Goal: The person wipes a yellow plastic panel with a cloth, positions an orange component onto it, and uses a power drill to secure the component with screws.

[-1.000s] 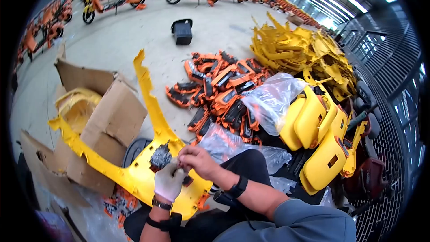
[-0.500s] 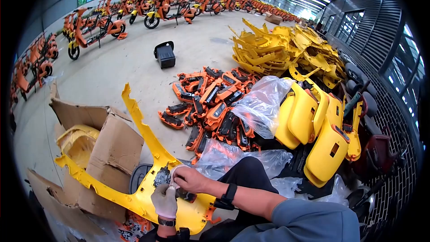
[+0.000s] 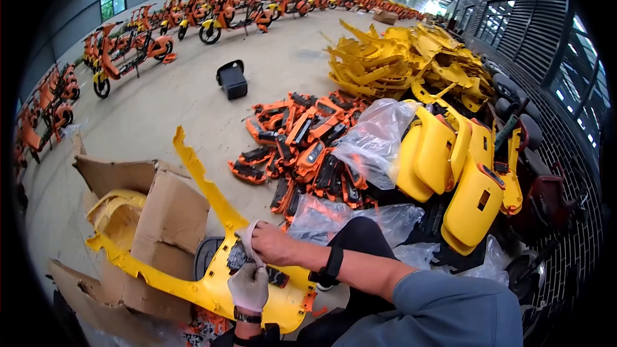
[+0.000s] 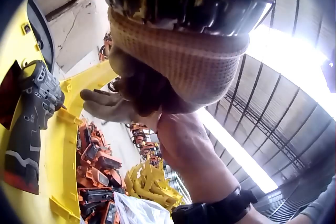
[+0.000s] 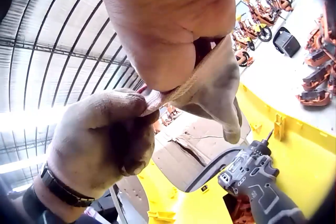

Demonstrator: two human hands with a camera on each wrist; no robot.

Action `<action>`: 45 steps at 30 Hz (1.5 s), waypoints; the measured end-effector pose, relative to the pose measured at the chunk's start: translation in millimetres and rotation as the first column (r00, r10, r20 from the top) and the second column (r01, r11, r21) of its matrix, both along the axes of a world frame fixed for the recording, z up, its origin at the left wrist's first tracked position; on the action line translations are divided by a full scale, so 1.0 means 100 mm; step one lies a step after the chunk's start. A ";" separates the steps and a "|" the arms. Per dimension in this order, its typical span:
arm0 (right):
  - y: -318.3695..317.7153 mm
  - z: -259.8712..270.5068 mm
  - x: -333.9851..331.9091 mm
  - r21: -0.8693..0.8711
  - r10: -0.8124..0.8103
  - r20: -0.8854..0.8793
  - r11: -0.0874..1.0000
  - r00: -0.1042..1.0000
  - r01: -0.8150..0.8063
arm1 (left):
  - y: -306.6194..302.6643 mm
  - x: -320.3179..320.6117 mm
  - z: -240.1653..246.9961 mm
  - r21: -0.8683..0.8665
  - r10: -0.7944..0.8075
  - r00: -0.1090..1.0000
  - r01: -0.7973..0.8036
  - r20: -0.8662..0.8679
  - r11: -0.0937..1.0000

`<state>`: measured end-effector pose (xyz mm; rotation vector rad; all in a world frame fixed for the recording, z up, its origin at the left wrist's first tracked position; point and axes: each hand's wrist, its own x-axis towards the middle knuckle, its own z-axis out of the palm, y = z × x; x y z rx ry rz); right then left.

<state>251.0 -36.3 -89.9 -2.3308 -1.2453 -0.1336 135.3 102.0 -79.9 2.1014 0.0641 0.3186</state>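
Note:
My left hand (image 3: 249, 288), in a whitish work glove, pinches the cuff of a second glove (image 5: 215, 90). That second glove covers the fingers of my right hand (image 3: 273, 244), whose back and wrist are bare. In the right wrist view its finger ends point downward, and the left hand (image 5: 105, 134) grips the cuff edge beside the right palm. Below both hands lies a large yellow plastic panel (image 3: 218, 289) with two long arms. A grey and black cordless drill (image 5: 262, 187) rests on it, partly covered by the hands in the head view.
An open cardboard box (image 3: 170, 212) with yellow parts stands at the left. Ahead lies a heap of orange and black parts (image 3: 308, 154). Yellow covers (image 3: 437, 160), clear plastic film (image 3: 376, 141) and a yellow panel pile (image 3: 411, 64) are at right. Orange scooters (image 3: 128, 54) stand behind.
The right hand has gone from pinching near the left fingers to sitting partly inside the second glove. The left hand has shifted slightly lower, tugging at the cuff. The head view has tilted upward.

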 end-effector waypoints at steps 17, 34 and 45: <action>0.09 0.25 -0.04 0.143 0.128 0.034 0.981 0.991 -0.131 | 0.03 0.06 0.00 0.093 -0.073 0.994 0.065 0.083 0.994; 0.08 0.15 -0.16 -0.117 0.070 -0.104 0.990 0.992 -0.082 | -0.29 0.01 0.05 0.574 -0.154 0.964 0.254 -0.218 0.779; 0.36 0.24 -0.22 0.556 0.568 -0.803 0.604 0.180 0.571 | -0.32 0.04 0.06 0.565 -0.158 0.968 0.243 -0.196 0.789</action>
